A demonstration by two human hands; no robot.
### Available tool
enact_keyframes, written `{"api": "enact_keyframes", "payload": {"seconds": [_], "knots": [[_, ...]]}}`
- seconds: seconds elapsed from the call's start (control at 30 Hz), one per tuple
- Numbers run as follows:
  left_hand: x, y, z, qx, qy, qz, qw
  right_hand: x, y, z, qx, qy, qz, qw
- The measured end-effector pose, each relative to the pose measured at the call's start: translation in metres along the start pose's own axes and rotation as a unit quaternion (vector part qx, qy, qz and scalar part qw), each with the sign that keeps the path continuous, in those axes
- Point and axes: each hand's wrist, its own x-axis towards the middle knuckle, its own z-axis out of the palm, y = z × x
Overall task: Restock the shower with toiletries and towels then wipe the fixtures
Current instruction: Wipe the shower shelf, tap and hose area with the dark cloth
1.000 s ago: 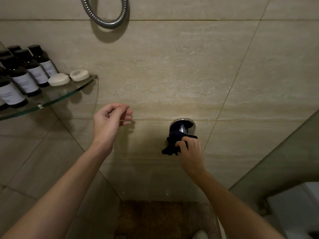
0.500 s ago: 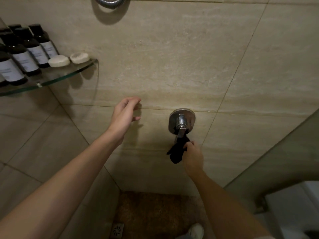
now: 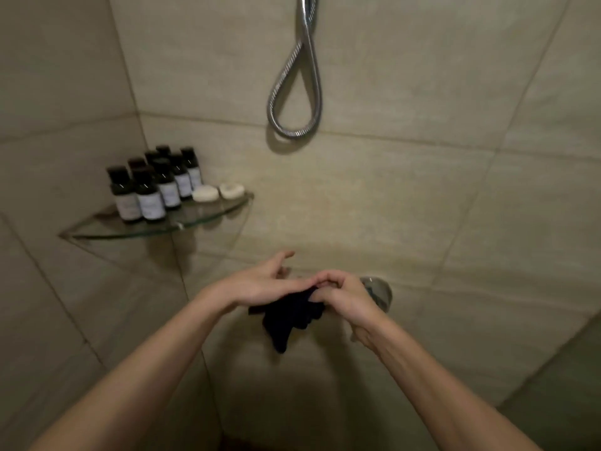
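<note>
The left hand (image 3: 260, 284) had crossed to the dark cloth (image 3: 292, 320), fingers mostly straight over its top edge, grip unclear. The right hand (image 3: 344, 297) pinched it with curled fingers, in front of the shower valve (image 3: 379, 289).

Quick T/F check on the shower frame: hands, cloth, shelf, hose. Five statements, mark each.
1. The right hand pinches a dark cloth. True.
2. Two white soaps lie on the glass shelf, to the right of the bottles. True.
3. The bottles lie on their sides. False: they stand upright in a cluster on the shelf.
4. The shower hose lies on the floor. False: it hangs in a loop against the wall, above the hands.
5. The cloth rests on the shelf. False: it hangs below both hands, apart from the shelf, with the left hand over its upper edge.
</note>
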Motion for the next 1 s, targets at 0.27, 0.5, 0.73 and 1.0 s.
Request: {"api": "enact_keyframes", "payload": {"seconds": [0.27, 0.5, 0.73, 1.0], "knots": [[-0.062, 0.077, -0.085, -0.011, 0.271, 0.181, 0.945, -0.015, -0.178, 0.024, 0.181, 0.012, -0.173, 0.968], [-0.107, 0.138, -0.183, 0.09, 0.436, 0.17, 0.879, -0.016, -0.272, 0.064, 0.105, 0.109, -0.261, 0.953], [-0.164, 0.174, -0.279, 0.167, 0.304, 0.149, 0.926, -0.003, -0.351, 0.125, 0.35, -0.102, -0.096, 0.926], [-0.257, 0.199, -0.351, 0.663, 0.433, -0.039, 0.609, 0.058, -0.45, 0.103, -0.182, 0.274, -0.655, 0.68]]}}
